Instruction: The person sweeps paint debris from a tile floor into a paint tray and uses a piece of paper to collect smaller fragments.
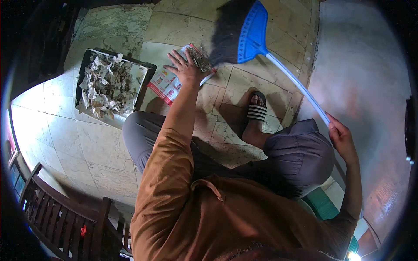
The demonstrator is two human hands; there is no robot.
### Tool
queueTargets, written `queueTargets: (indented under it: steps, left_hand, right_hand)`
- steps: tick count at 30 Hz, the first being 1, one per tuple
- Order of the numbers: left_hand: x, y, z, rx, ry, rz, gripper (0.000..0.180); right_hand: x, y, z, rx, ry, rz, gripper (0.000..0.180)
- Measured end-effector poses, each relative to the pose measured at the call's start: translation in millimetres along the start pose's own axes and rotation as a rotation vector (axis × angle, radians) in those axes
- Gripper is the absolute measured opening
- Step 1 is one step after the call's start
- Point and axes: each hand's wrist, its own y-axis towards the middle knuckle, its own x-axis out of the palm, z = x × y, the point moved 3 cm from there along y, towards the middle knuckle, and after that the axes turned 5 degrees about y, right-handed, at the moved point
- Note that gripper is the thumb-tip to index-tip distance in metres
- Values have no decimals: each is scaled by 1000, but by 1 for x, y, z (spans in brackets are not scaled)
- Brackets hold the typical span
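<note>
My left hand (186, 70) lies with its fingers spread over a printed red-and-white paper sheet (164, 83) on the floor. Loose dirt and small debris (199, 59) rest on the sheet's right part, beside my fingers. At the right, my right hand (342, 135) is closed round the light-blue handle of a broom (300, 82). The broom's blue head (253, 35) is up ahead, and its dark bristles (226, 32) point left, close to the dirt on the paper. The bristle tips look blurred.
Left of the paper stands a shallow dark-edged box (147, 71) heaped with torn, dirty paper scraps (109, 85). My sandalled foot (257, 108) is planted on the tiled floor (104, 143). A plain wall (361, 69) runs along the right; a slatted wooden bench (61, 217) is at lower left.
</note>
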Motion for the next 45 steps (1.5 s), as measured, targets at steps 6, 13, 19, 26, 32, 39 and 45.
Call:
queueTargets:
  steps: [6,13,19,26,32,39,45]
  left_hand:
    - [4,-3,-8,-56,18,-7,132]
    - [4,-4,-9,-75,40,-21,133]
    - [-1,-10,-14,-85,28,-10,132]
    - [1,-9,-14,-66,12,-8,132]
    - [-3,-9,-13,-87,68,-89,131]
    - [2,-10,-15,-76,9,-60,131]
    - [3,-10,-15,-56,26,-29,132]
  right_hand:
    - [-12,9,-21,78,80,-16,38]
    - [10,20,-12,-69,-1,-10,38]
    - [-1,21,-28,-84,19,72,37]
    - [13,25,-32,-102,62,-36,37]
    - [0,24,-36,-122,-12,92,37]
    - [24,27,-30,-93,95,-44,37]
    - [-4,62,-28,-42,257,59,41]
